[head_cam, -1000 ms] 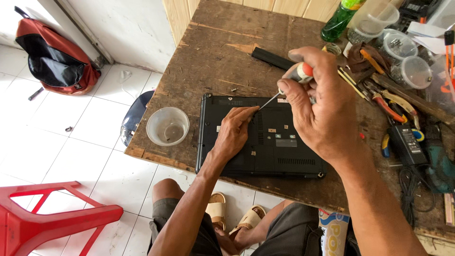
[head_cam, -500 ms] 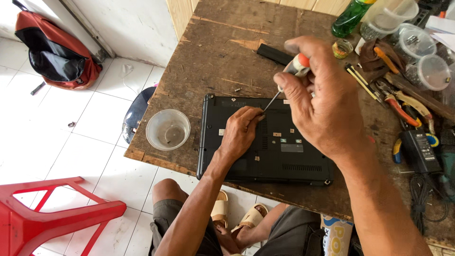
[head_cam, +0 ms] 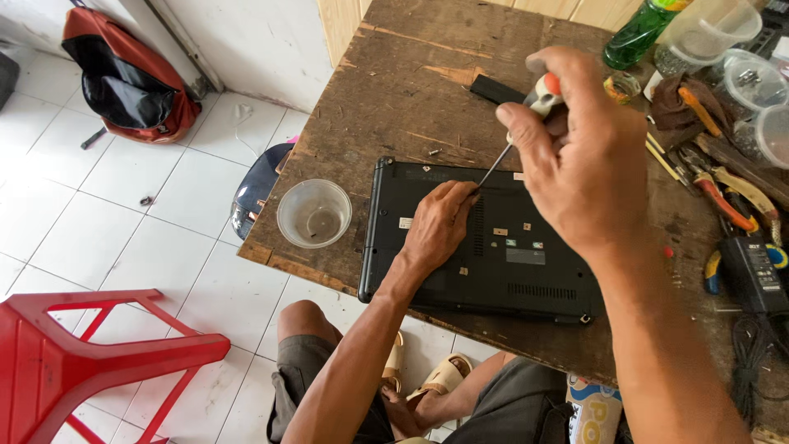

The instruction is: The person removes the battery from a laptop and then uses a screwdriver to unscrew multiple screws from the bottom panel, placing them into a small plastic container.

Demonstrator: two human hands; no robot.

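Here right hand grips screwdriver, tip at laptop; left hand flat, steadying it.

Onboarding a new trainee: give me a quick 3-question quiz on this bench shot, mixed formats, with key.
1. True or false: the black laptop lies closed, underside up, on the wooden table.
2. What does the right hand hold? A) pliers B) screwdriver C) green bottle
3. Fill in: the left hand rests on the ____, beside the screwdriver tip.

Key: 1 true; 2 B; 3 laptop. The clear plastic cup stands left of the laptop, untouched.
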